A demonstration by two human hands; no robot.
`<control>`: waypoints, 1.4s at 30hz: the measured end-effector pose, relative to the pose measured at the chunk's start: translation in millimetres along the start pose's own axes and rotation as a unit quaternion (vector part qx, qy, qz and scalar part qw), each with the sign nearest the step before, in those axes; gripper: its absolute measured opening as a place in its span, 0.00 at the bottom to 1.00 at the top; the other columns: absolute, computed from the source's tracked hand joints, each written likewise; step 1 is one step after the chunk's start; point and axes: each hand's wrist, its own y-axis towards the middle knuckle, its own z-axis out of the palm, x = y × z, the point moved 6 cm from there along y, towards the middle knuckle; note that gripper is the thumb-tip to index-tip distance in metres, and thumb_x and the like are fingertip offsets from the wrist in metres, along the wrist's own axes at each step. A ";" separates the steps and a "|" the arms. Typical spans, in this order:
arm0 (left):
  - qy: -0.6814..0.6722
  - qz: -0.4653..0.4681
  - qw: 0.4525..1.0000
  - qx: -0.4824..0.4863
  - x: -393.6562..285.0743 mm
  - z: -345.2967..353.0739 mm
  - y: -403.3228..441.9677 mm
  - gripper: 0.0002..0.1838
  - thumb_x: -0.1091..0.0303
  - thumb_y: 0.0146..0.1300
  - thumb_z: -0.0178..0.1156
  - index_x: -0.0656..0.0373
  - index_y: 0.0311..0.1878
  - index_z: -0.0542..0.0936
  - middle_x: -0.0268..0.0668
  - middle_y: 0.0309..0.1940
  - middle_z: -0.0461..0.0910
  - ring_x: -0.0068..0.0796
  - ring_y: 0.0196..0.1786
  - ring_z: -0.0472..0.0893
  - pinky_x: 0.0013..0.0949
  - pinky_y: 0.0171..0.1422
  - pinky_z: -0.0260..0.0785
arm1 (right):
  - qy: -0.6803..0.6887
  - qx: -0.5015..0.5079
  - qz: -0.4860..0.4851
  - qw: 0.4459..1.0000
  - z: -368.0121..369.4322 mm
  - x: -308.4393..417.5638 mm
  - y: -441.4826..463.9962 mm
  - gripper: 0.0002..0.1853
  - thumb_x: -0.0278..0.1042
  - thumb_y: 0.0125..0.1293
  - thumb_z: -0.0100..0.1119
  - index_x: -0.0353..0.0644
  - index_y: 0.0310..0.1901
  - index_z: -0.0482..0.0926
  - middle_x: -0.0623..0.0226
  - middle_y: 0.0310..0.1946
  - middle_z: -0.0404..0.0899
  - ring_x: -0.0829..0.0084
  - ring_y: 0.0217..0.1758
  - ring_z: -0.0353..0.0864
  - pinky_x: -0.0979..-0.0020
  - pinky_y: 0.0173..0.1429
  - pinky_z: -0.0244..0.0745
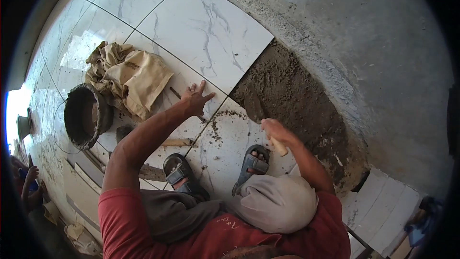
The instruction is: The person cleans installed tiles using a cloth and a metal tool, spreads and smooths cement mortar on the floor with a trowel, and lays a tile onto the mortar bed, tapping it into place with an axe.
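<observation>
My right hand (278, 131) is wrapped round the wooden handle of a pointed trowel (254, 104). Its blade lies at the edge of a bed of wet dark mortar (292, 86), beside the laid tiles. My left hand (195, 100) is spread with its fingers apart over a white marbled floor tile (184, 74); whether the palm presses on it is hard to tell. A thin metal rod-like tool (175, 93) passes beneath or beside that hand, partly hidden by it. Crumbs of mortar are scattered on the tile between my hands.
Left of me are a crumpled tan cloth sack (139, 74) and a black rubber bucket (86, 117). A wooden-handled tool (176, 142) lies near my left sandal (184, 175). A grey wall (388, 57) borders the mortar. Another person (31, 182) is at the far left.
</observation>
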 end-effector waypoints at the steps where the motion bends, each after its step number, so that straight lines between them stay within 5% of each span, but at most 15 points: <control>1: -0.005 0.002 1.000 -0.009 2.4 1.0 2.8 0.51 0.58 0.44 0.73 0.30 0.72 0.57 0.54 0.74 0.38 0.64 0.71 0.54 0.51 0.70 0.54 | 0.017 -0.021 -0.036 0.999 -12.4 7.6 -2.1 0.19 0.51 0.68 0.43 0.41 0.38 0.70 0.67 0.17 0.67 0.74 0.12 0.67 0.69 0.14 0.64; 4: -0.015 0.008 1.000 -0.016 3.0 12.1 1.5 0.50 0.58 0.44 0.72 0.31 0.72 0.57 0.54 0.74 0.38 0.64 0.71 0.53 0.52 0.69 0.55 | 0.050 -0.060 -0.025 0.997 -10.9 8.3 5.0 0.21 0.54 0.69 0.42 0.41 0.38 0.69 0.66 0.18 0.68 0.74 0.11 0.67 0.70 0.14 0.64; 7: -0.008 0.006 1.000 -0.023 3.4 5.7 2.0 0.50 0.58 0.44 0.72 0.31 0.72 0.57 0.54 0.74 0.39 0.64 0.71 0.54 0.52 0.68 0.56 | -0.016 0.047 -0.012 0.999 30.9 -5.3 4.6 0.20 0.52 0.69 0.42 0.40 0.38 0.70 0.66 0.17 0.68 0.74 0.11 0.67 0.70 0.14 0.65; 14: 0.013 0.000 1.000 -0.009 2.0 3.7 2.1 0.50 0.56 0.45 0.71 0.30 0.73 0.55 0.54 0.74 0.39 0.63 0.71 0.54 0.51 0.68 0.57 | -0.020 0.027 -0.034 0.999 30.2 -23.8 19.1 0.19 0.49 0.68 0.43 0.39 0.38 0.71 0.63 0.19 0.69 0.73 0.11 0.67 0.69 0.14 0.65; 18: 0.013 0.008 1.000 -0.007 3.3 2.1 0.7 0.50 0.55 0.46 0.71 0.30 0.73 0.54 0.54 0.75 0.39 0.63 0.71 0.54 0.51 0.68 0.57 | -0.194 0.006 -0.086 0.977 -10.2 8.8 0.0 0.19 0.50 0.69 0.43 0.38 0.37 0.70 0.64 0.18 0.68 0.72 0.14 0.70 0.66 0.19 0.67; 19: 0.014 0.006 1.000 -0.004 3.7 0.7 1.7 0.50 0.56 0.46 0.71 0.30 0.73 0.54 0.53 0.75 0.38 0.63 0.71 0.54 0.51 0.68 0.57 | -0.308 -0.040 -0.148 0.939 -22.7 18.9 -4.1 0.20 0.49 0.69 0.42 0.37 0.37 0.70 0.57 0.20 0.74 0.61 0.21 0.77 0.58 0.26 0.71; 20: 0.012 0.004 1.000 0.001 2.1 2.4 1.3 0.50 0.56 0.47 0.71 0.30 0.73 0.54 0.53 0.75 0.38 0.63 0.71 0.54 0.51 0.68 0.57 | -0.309 -0.039 -0.146 0.939 -28.8 17.3 -3.5 0.20 0.49 0.69 0.42 0.37 0.37 0.70 0.57 0.20 0.74 0.61 0.21 0.77 0.58 0.26 0.71; 22: 0.004 0.009 1.000 0.000 0.8 4.6 0.9 0.50 0.57 0.46 0.71 0.32 0.73 0.55 0.55 0.74 0.38 0.64 0.71 0.55 0.52 0.69 0.56 | -0.496 -0.133 -0.227 0.828 -36.2 33.3 -6.7 0.19 0.48 0.69 0.44 0.36 0.39 0.70 0.47 0.25 0.78 0.47 0.32 0.80 0.49 0.36 0.71; 23: 0.001 0.013 1.000 -0.005 2.2 2.4 1.9 0.51 0.58 0.45 0.72 0.34 0.73 0.55 0.57 0.74 0.39 0.65 0.70 0.55 0.54 0.69 0.56 | -0.524 -0.110 -0.186 0.824 -39.7 33.5 0.2 0.19 0.48 0.69 0.45 0.38 0.41 0.70 0.42 0.33 0.79 0.38 0.40 0.77 0.43 0.43 0.69; 30: -0.007 0.019 1.000 -0.011 2.4 -2.4 -1.6 0.51 0.59 0.45 0.71 0.34 0.73 0.55 0.57 0.74 0.38 0.66 0.71 0.55 0.54 0.69 0.55 | -0.611 -0.160 -0.178 0.755 -72.4 72.4 13.7 0.17 0.48 0.69 0.46 0.40 0.42 0.72 0.46 0.35 0.80 0.45 0.42 0.80 0.46 0.47 0.74; 37: -0.007 0.007 1.000 -0.017 1.5 1.7 -0.5 0.50 0.57 0.45 0.72 0.31 0.72 0.56 0.54 0.75 0.39 0.63 0.72 0.54 0.52 0.68 0.56 | -0.653 -0.108 -0.177 0.729 -72.2 74.6 14.8 0.17 0.48 0.68 0.46 0.43 0.44 0.73 0.47 0.36 0.80 0.45 0.43 0.80 0.47 0.49 0.73; 42: -0.002 0.013 1.000 -0.026 3.6 4.1 2.0 0.50 0.56 0.45 0.72 0.30 0.72 0.56 0.54 0.74 0.38 0.62 0.72 0.54 0.52 0.68 0.57 | -0.635 -0.180 -0.130 0.739 -145.4 105.8 46.2 0.17 0.49 0.68 0.44 0.44 0.46 0.72 0.48 0.39 0.80 0.45 0.46 0.79 0.47 0.51 0.72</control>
